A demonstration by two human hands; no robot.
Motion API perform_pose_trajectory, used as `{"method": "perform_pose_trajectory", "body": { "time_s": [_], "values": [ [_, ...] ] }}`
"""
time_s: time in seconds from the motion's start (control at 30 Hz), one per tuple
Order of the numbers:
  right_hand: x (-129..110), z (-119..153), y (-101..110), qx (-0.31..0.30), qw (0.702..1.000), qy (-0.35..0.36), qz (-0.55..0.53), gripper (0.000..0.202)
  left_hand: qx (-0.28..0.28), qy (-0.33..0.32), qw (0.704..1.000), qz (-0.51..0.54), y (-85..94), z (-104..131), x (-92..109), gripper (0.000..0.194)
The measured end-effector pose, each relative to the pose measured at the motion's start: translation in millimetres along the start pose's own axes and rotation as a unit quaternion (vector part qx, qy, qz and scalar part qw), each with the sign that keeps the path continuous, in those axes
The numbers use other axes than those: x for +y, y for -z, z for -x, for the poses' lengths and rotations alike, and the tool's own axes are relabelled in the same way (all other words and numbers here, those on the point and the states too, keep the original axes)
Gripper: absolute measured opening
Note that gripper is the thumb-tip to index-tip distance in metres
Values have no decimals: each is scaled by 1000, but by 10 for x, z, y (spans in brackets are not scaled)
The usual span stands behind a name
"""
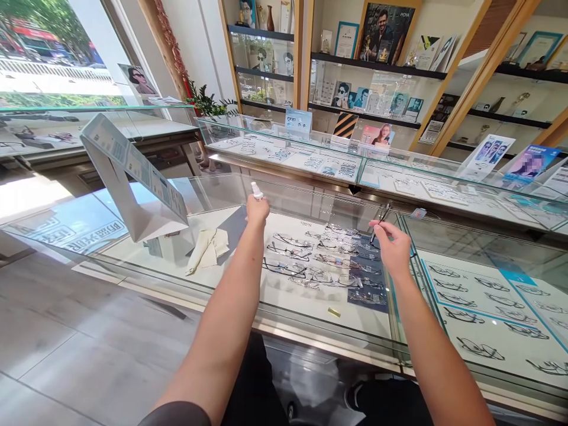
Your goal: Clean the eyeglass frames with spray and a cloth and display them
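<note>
My left hand (258, 210) is wrapped round a small white spray bottle (256, 190), whose nozzle pokes out above the fingers. Between the thumb and fingers of my right hand (393, 242) is a dark pair of glasses (380, 221), seen almost edge-on. Both hands are over the glass display case (293, 313), well apart from each other. A cream cleaning cloth (208, 248) lies crumpled to the left of my left forearm. Under the glass, between my arms, several glasses frames (326, 260) are laid out in rows.
A white folded display stand (137, 177) stands on the left of the case. To the right, another glass case (488, 302) holds more frames. Across the back runs a further glass counter (310, 160) with upright cards, before shelves (377, 65) of pictures and ornaments.
</note>
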State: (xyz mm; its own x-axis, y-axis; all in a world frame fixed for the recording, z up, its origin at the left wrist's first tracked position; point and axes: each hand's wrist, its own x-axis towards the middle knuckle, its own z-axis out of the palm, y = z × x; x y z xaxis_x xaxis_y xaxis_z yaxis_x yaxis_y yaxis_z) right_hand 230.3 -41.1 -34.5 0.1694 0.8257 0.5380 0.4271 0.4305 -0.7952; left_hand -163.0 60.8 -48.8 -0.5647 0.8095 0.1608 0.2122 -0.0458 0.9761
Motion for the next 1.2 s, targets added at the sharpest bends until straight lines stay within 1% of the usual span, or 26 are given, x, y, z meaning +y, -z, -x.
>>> {"method": "perform_pose_trajectory", "body": {
  "time_s": [0.07,0.1,0.13,0.17,0.23,0.27,0.3,0.37,0.4,0.47,0.53,0.6,0.77,0.83,1.0,1.2],
  "values": [
    [-3,-12,8,3,1000,1,-6,34,1,0,999,38,-27,55,159,20],
    [-2,-19,13,4,1000,1,-11,34,-15,-1,997,74,-50,104,249,21],
    [-1,-26,19,4,1000,0,-17,34,-42,-4,991,124,-78,170,341,23],
    [2,-32,25,2,1000,-2,-24,33,-79,-7,980,184,-109,253,432,27],
    [5,-39,33,-6,999,-8,-41,32,-175,-7,935,308,-176,458,599,32],
    [4,-40,33,-12,999,-11,-52,32,-227,-3,909,351,-208,570,670,34],
    [-1,-38,31,-22,998,-13,-64,32,-277,5,885,374,-237,680,732,41],
    [-19,-26,16,-45,995,-18,-89,32,-365,26,848,383,-290,877,827,62],
    [-33,-17,4,-58,993,-20,-101,32,-401,38,834,376,-314,959,859,70],
    [-65,4,-29,-87,988,-28,-126,32,-460,56,813,351,-369,1092,893,77],
    [-98,27,-66,-119,981,-39,-151,33,-496,65,803,325,-443,1199,887,77],
    [-127,48,-105,-151,971,-53,-178,35,-504,63,810,295,-541,1297,848,75],
    [-183,91,-182,-212,946,-90,-230,42,-447,21,876,180,-788,1484,677,69],
    [-206,102,-194,-224,940,-93,-242,43,-435,12,888,151,-840,1504,620,67],
    [-254,121,-185,-235,937,-81,-247,43,-424,21,895,133,-858,1474,572,63],
    [-271,122,-186,-239,935,-77,-249,44,-432,9,892,136,-824,1490,591,60]
  ]
}}
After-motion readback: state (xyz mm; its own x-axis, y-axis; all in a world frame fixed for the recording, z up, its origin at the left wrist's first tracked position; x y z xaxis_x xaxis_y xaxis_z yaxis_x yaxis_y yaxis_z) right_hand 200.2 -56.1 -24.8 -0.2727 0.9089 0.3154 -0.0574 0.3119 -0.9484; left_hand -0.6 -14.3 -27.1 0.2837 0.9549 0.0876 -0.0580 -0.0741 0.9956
